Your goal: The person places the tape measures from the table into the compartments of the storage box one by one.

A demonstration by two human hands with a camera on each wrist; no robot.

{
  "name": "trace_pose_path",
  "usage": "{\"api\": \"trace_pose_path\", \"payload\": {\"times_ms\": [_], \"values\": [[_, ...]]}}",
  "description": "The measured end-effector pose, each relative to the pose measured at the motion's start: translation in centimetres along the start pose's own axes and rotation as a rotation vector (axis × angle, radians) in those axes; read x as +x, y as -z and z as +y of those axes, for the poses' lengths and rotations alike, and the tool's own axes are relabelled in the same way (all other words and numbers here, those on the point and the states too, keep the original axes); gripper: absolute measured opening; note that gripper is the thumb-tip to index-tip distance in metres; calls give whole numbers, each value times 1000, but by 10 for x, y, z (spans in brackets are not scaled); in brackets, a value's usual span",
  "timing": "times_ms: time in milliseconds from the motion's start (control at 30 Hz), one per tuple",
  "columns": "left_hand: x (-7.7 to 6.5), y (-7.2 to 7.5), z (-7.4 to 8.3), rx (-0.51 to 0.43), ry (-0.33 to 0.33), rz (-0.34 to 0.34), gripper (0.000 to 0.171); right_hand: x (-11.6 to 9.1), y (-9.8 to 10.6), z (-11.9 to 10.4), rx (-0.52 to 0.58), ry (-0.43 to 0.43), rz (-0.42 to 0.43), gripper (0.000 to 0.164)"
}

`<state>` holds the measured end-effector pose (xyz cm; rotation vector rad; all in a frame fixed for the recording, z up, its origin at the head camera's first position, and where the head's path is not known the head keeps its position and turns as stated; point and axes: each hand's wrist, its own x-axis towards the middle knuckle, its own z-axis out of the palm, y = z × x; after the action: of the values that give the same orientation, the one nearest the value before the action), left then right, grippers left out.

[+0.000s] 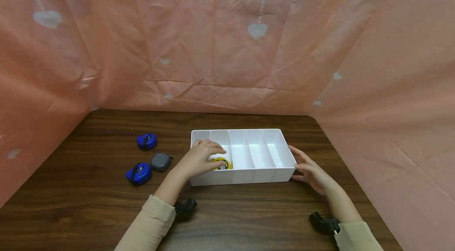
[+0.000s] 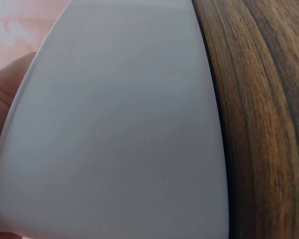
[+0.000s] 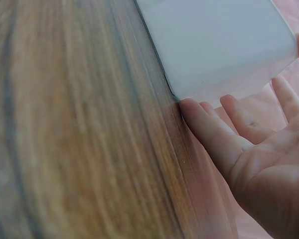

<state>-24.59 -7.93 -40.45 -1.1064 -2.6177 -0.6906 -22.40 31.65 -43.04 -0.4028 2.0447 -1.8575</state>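
Observation:
A white divided box (image 1: 241, 177) lies lengthwise across the table. Its left part holds a yellow tape measure (image 1: 228, 163), partly covered by my left hand (image 1: 203, 159). That hand reaches in over the near wall, thumb and index finger spread, the thumb across the tape measure. In the left wrist view the box wall (image 2: 114, 119) fills most of the picture and hides the fingers. My right hand (image 1: 313, 173) touches the box's right end with extended fingers; the right wrist view shows its fingertips (image 3: 192, 107) against the box's end wall.
Left of the box lie two blue tape measures (image 1: 147, 141) with black straps and a round grey case (image 1: 160, 162), which looks like a small tape measure. The brown wooden table (image 1: 89, 211) is surrounded by pink cloth (image 1: 213, 45) at the back and sides.

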Motion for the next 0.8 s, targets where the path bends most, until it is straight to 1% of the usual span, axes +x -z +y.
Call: {"api": "trace_pose_path", "payload": {"times_ms": [133,467,633,800], "values": [[0,2,-1,25,-2,0,35,0,0,-1,3,11,-8,63],[-2,7,-1,52,-14,6,35,1,-1,1,3,14,-13,62],[-3,9,0,52,-21,15,37,1,1,2,-5,12,-12,62],[-4,11,2,43,-28,40,37,1,0,2,-2,9,-4,63]]}}
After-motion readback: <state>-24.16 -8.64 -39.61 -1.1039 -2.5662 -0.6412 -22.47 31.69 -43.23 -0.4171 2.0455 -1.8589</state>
